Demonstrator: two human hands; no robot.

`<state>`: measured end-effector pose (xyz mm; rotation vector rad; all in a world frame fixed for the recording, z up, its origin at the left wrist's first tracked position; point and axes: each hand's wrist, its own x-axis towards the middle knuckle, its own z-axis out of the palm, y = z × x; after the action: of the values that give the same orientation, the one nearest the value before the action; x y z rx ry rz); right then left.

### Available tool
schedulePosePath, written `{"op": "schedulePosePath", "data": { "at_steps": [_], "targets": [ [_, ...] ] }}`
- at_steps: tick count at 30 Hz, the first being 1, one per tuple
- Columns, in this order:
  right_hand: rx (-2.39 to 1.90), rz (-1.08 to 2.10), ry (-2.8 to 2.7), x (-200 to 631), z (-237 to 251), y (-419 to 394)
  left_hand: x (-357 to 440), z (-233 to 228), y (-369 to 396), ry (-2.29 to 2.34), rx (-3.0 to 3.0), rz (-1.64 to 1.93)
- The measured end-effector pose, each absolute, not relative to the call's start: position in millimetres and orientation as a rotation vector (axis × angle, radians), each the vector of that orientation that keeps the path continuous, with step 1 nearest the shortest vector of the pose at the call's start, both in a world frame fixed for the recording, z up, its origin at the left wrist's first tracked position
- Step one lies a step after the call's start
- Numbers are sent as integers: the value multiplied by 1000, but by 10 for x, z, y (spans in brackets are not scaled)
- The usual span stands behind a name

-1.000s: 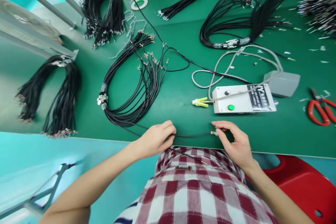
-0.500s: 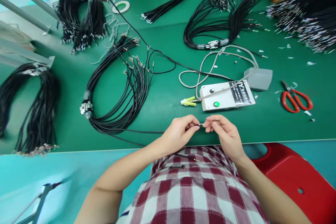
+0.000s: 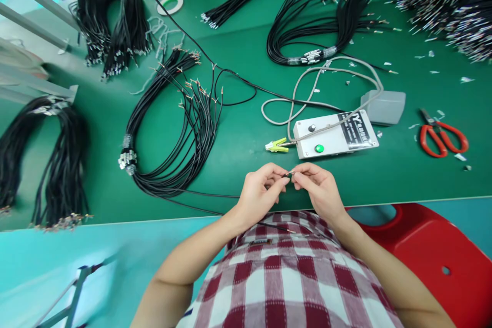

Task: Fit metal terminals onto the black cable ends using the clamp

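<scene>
Head view: both hands' fingers (image 3: 282, 180) pinching wire end (image 3: 289, 174).

Two hands pinch the end of a thin black wire at the near edge of a green tabletop.

The left hand (image 3: 261, 192) and right hand (image 3: 319, 189) meet fingertip to fingertip on the black wire (image 3: 200, 193), whose metal tip (image 3: 290, 173) shows between them; the wire trails left to a looped wire bundle (image 3: 172, 128). Just beyond the hands lies a white control box (image 3: 334, 136) with a green button (image 3: 318, 148) and a yellow-green clip (image 3: 275, 146) at its left end. A grey pedal (image 3: 384, 106) sits behind it, red scissors (image 3: 442, 136) to the right. More black wire bundles (image 3: 115, 20) lie farther back on the tabletop (image 3: 403, 174).
</scene>
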<state>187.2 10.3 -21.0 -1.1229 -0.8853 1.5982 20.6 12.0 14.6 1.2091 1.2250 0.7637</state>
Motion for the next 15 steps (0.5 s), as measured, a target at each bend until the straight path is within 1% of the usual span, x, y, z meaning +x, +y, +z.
{"op": "schedulePosePath", "data": {
  "at_steps": [9, 15],
  "targets": [
    [-1147, 1669, -943, 1807, -185, 149, 147, 136, 199, 974, 975, 761],
    [-1247, 1546, -1158, 1828, -156, 120, 273, 130, 191, 1099, 949, 938]
  ]
}}
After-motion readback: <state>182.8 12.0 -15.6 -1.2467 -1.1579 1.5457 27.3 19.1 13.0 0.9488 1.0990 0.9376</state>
